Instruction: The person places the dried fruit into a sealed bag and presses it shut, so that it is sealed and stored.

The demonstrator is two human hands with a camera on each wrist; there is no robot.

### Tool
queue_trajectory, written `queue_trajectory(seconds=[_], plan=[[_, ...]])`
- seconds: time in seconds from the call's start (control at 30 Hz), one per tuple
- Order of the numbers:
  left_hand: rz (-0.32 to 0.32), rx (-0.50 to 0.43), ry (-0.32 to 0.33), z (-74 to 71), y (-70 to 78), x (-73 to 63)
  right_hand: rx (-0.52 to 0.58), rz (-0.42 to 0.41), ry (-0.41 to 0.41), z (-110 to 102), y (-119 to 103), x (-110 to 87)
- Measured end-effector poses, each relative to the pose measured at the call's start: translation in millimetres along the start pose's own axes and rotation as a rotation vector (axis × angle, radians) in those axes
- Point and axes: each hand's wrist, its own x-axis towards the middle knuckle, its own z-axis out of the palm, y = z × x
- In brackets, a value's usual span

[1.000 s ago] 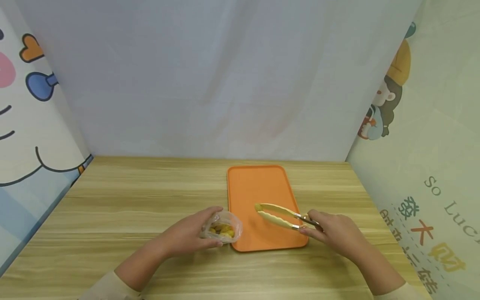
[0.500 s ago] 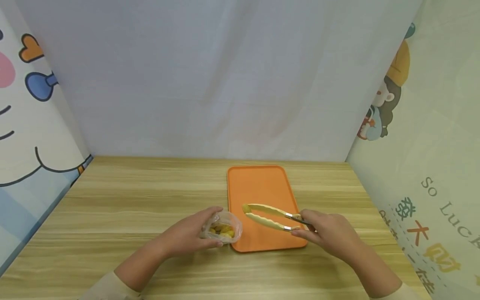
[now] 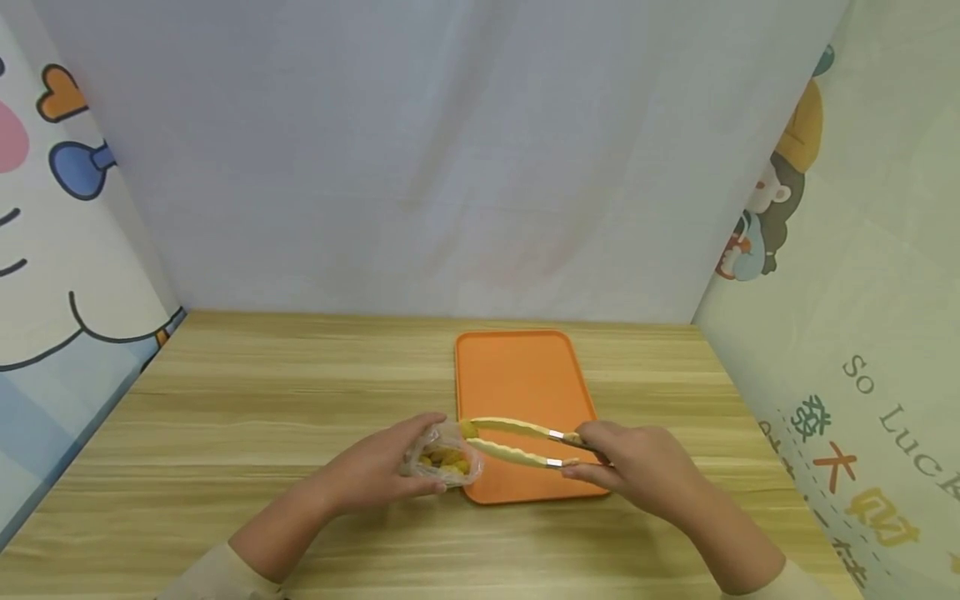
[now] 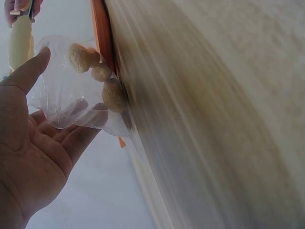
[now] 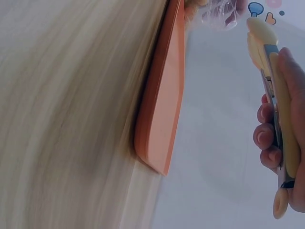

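Observation:
A clear plastic bag (image 3: 476, 468) stands at the tray's left edge, its mouth spread. My left hand (image 3: 367, 471) holds it, thumb on one side and fingers on the other. Inside lie several yellow-brown lumps (image 3: 446, 458), which look round and wrinkled in the left wrist view, where the bag (image 4: 62, 88) shows from the side. My right hand (image 3: 645, 471) grips cream-coloured tongs (image 3: 512, 452) with metal joints. Between the tongs' tips sits one yellow lump (image 3: 468, 429), over the far side of the bag's mouth. The right wrist view shows the fingers wrapped round the tongs (image 5: 286, 124).
An orange tray (image 3: 525, 375) lies flat under the tongs, right of the bag. The wood-grain table (image 3: 300, 375) reaches back to a grey cloth (image 3: 420, 167). Printed cloths hang at the left (image 3: 75, 250) and right (image 3: 862, 292).
My right hand has moved left, carrying the tongs and their lump from above the tray to the bag's mouth. The left hand and the bag have stayed in place.

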Motion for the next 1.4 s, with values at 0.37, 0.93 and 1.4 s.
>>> queue_trajectory(seconds=[0.37,0.93,1.4], plan=[[0.006,0.005,0.004,-0.2,2.8,-0.7,-0.036,-0.044,-0.013,4,-5,5.0],[0.007,0.024,0.007,0.6,2.9,-1.6,-0.053,-0.075,-0.015,5,-11,13.9],[0.009,0.041,0.021,0.6,4.4,-2.1,0.015,0.199,-0.160,-14,-11,6.5]])
